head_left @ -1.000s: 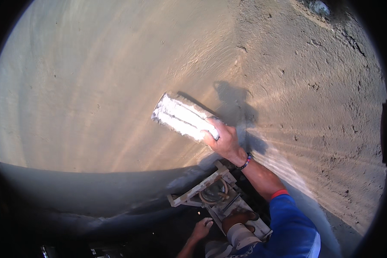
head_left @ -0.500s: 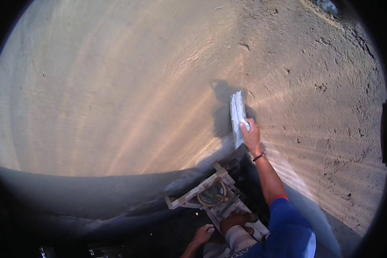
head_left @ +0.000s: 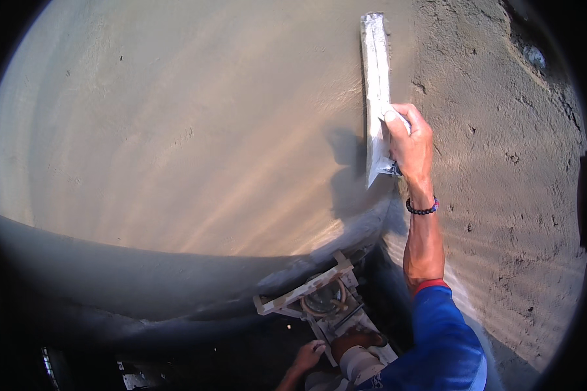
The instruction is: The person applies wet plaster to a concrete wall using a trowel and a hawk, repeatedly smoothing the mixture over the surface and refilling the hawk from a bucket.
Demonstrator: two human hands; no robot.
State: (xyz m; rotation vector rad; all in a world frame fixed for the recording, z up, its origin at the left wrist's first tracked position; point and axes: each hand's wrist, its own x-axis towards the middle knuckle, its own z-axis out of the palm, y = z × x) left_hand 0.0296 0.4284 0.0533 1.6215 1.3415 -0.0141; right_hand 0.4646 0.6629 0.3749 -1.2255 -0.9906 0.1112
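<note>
My right hand (head_left: 413,140) grips the handle of a long, pale plastering trowel (head_left: 376,78), its fingers wrapped around it. The trowel's blade stands nearly upright against the smooth grey-brown plaster wall (head_left: 195,130), beside the inner corner where a rougher wall (head_left: 496,176) begins. Low in the view, my left hand (head_left: 308,355) hangs by my leg with its fingers curled in; whatever may be inside them is hidden.
Below stands a whitish, stained wooden stand (head_left: 306,287) with a round bucket-like container (head_left: 323,298) in it. My foot (head_left: 359,340) rests on its planks. The lower wall is in shadow, and a ragged hole (head_left: 533,57) breaks the rough wall at upper right.
My right hand has carried the trowel up along the corner, and the arm is stretched further. The trowel looks larger and more upright. My left hand has hardly moved.
</note>
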